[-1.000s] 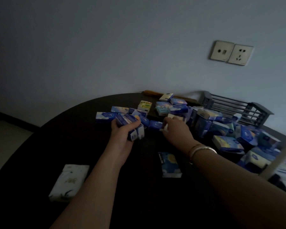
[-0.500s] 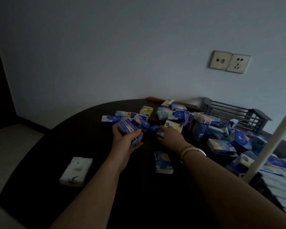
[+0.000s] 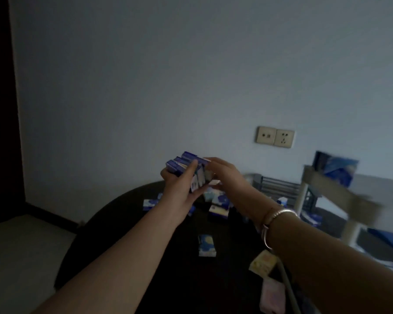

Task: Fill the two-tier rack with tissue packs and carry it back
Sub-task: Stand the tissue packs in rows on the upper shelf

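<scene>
Since half a second ago, both hands have been raised off the table, and the bundle of blue tissue packs (image 3: 186, 169) has been lifted with them to the height of the wall behind. At the far left a dark doorway edge and pale floor are seen. Next, the left hand (image 3: 179, 191) is seen from the back, its fingers curled round the near and under side of the bundle and the thumb laid up its front face, so that several packs are gripped together. Against the right end of the same bundle the right hand (image 3: 225, 175) is set, its fingers extended and close together, the tips touching the packs; whether anything is pinched there cannot be told. Bangles (image 3: 270, 225) are worn on the right wrist. Below the hands, on the dark round table (image 3: 123, 234), loose tissue packs (image 3: 218, 210) are scattered, and one single pack (image 3: 206, 245) lies apart, nearer the person. Farther right, the grey slatted rack (image 3: 279, 189) is seen at the table's back edge, partly hidden by a blurred pale frame (image 3: 327, 193). Two wall sockets (image 3: 275, 137) are fixed above it.
</scene>
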